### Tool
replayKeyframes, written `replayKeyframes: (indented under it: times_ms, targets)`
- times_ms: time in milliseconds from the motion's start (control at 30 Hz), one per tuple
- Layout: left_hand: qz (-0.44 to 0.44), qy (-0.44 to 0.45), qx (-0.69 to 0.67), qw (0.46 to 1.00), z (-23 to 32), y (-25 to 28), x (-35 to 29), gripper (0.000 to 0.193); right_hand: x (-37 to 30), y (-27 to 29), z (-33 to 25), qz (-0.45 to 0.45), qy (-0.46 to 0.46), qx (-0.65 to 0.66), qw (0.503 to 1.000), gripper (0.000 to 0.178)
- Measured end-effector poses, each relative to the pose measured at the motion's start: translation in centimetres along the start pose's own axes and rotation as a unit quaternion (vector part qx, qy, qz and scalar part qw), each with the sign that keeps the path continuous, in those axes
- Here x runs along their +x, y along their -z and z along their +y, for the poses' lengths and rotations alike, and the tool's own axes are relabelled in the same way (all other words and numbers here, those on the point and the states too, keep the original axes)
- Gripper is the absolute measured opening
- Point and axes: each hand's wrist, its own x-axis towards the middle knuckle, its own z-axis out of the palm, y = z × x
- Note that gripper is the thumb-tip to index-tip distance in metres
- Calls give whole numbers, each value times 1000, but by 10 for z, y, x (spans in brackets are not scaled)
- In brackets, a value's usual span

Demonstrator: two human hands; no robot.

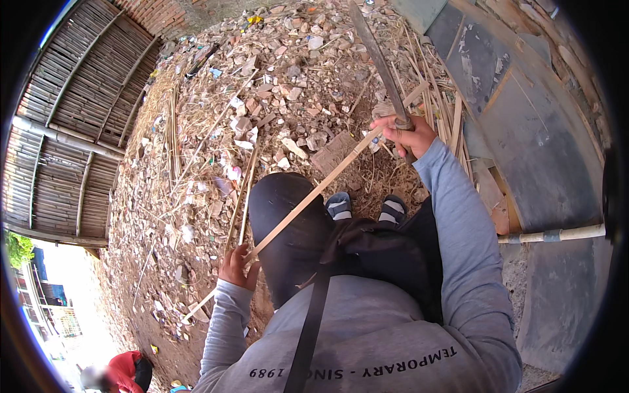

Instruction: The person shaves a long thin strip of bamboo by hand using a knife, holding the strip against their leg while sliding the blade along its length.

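A long pale bamboo strip (321, 188) runs slantwise across my lap, from low on the left up to the right. My left hand (237, 267) is closed round its lower part, beside my left thigh. In my right hand (411, 136) is the handle of a machete (380, 59), its long dark blade pointing up and away. The strip's upper part crosses at the right hand's fingers, close to the base of the blade. Whether those fingers also press on the strip, I cannot tell.
Rubble and broken brick cover the ground (288, 98). Loose bamboo strips (452, 124) lie right of my right hand, others (244, 196) beside my left knee. Dark sheet panels (544, 144) stand along the right, a bamboo-slat wall (78, 72) at the left. A person in red (124, 372) is at lower left.
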Motion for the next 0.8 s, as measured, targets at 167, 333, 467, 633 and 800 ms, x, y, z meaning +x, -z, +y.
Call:
replayKeyframes:
  times_ms: [167,333,467,633,800]
  targets:
    - [-54,97,-22,994,29,1,8,29,0,0,4,-11,-30,-20,999,34]
    - [-95,94,12,991,29,-2,5,24,5,-3,16,65,82,-211,972,36]
    - [-106,87,-16,990,30,-5,3,37,-5,-19,-5,-19,75,-433,898,36]
    - [-128,80,9,988,38,-6,6,31,-11,-60,-2,-101,54,-538,835,30]
    - [-115,90,40,989,38,-13,7,33,5,-51,18,-91,-13,-533,841,31]
